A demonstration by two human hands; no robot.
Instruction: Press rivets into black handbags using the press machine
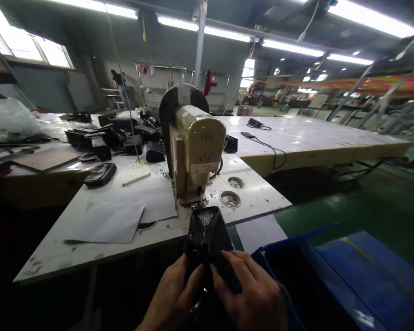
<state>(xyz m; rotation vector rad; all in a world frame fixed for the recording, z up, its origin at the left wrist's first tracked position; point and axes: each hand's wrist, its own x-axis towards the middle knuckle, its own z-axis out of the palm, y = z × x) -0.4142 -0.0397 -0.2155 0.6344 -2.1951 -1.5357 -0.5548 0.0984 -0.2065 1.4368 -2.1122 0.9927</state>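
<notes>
A black perforated leather piece [207, 234], shaped like a shoe upper, is held in front of the cream sewing machine [193, 147]. Its far end sits just under the machine's needle foot [197, 202]. My left hand [172, 299] grips the near end from the left, thumb pressed on the piece. My right hand [251, 294] grips it from the right with fingers curled over the black material. Both hands are at the bottom middle of the view, below the edge of the white work table [89, 248].
Grey paper sheets [110, 223] lie left of the machine. Several black shoe parts [103, 138] are piled at the back left. Two round holes [230, 198] are right of the machine. A blue bin [352, 271] stands at lower right. A person [119, 85] is far back.
</notes>
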